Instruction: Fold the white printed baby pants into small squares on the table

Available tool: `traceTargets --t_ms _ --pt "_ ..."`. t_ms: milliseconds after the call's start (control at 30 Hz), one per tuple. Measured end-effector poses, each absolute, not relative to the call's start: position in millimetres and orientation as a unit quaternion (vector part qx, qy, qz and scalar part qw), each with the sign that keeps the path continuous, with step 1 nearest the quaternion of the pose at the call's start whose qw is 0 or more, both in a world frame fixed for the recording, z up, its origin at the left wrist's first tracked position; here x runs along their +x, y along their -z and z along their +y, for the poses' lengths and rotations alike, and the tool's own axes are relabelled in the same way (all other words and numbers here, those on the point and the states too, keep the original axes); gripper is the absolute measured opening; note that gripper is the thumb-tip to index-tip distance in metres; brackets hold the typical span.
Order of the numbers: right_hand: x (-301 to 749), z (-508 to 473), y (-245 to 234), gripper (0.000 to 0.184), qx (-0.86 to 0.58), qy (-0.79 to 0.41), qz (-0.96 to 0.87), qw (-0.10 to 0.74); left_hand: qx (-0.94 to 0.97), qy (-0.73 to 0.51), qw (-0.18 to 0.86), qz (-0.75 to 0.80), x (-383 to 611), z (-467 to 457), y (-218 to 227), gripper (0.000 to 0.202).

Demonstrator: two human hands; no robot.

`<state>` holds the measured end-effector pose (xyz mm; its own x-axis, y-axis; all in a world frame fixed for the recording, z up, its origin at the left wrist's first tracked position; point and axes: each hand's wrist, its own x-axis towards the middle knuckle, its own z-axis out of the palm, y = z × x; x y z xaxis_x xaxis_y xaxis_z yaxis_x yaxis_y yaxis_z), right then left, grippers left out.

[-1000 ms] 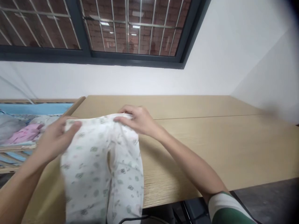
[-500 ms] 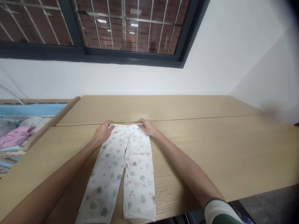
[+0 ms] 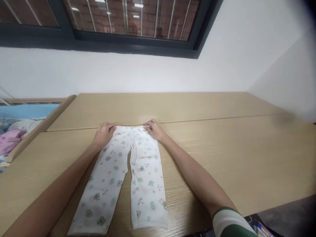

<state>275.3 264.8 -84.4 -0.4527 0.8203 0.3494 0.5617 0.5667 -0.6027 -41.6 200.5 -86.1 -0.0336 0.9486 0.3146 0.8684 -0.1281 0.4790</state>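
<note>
White child's trousers, printed with small green and pink figures, lie on the wooden tabletop with the waistband away from me and both legs toward me. At the left end of the waistband, my left hand is closed on the fabric edge. My right hand pinches the waistband's other end. Between my hands the waistband is stretched nearly straight. The legs are spread apart, with bare wood showing in the gap.
A wooden-railed crib on the left holds pink and white cloth. Behind the table is a white wall with a dark-framed window. A seam runs across the tabletop, and its front edge shows at lower right.
The trouser legs have spread wider, and the left leg has shifted left. My left hand has moved slightly outward. The view has tilted down, bringing the hems fully into sight.
</note>
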Motion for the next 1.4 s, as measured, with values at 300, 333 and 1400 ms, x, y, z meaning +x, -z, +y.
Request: traceTargets --t_ms 300,333,1400 --pt "280 264 81 0.018 -0.455 -0.180 -0.815 0.310 0.678 -0.296 0.078 0.668 -51 199 90 0.041" --pt "282 264 80 0.018 -0.442 -0.176 -0.824 0.307 0.677 -0.297 0.076 0.669 -51 199 90 0.041" --pt "285 270 86 0.023 -0.474 -0.215 -0.796 0.310 0.914 -0.004 0.165 0.371 197 22 31 0.047"
